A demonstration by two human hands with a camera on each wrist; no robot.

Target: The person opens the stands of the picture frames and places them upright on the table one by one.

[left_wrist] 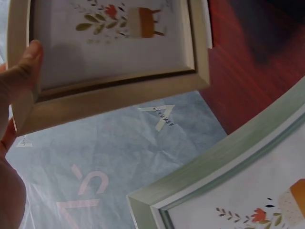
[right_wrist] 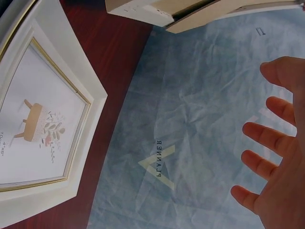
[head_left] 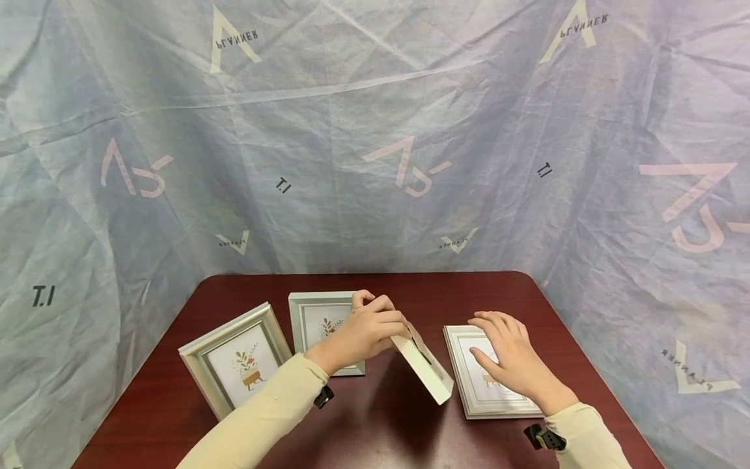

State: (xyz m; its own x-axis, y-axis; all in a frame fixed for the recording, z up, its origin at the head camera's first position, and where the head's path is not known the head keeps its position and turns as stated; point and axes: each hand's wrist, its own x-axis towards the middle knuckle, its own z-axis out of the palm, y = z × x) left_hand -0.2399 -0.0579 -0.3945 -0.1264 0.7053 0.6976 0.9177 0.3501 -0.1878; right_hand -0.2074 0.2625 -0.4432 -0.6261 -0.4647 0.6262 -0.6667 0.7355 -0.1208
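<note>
My left hand point(head_left: 370, 329) grips the top edge of a beige picture frame point(head_left: 426, 372), which is tilted in the middle of the table with its side and part of its back showing. In the left wrist view the thumb lies on the front of this frame point(left_wrist: 114, 107), over a print of a flowerpot on legs. My right hand point(head_left: 510, 355) hovers over a white picture frame point(head_left: 477, 407) that lies face up. Its fingers point(right_wrist: 267, 138) are spread and hold nothing. In the right wrist view the white frame point(right_wrist: 86, 129) shows a thin gold inner line.
A pale green picture frame point(head_left: 300, 332) lies left of the held frame, partly behind the left hand. Farther left, a champagne-coloured frame point(head_left: 275, 332) sits at an angle beside the left forearm. The dark red table point(head_left: 404, 293) ends at a grey printed cloth point(head_left: 375, 215).
</note>
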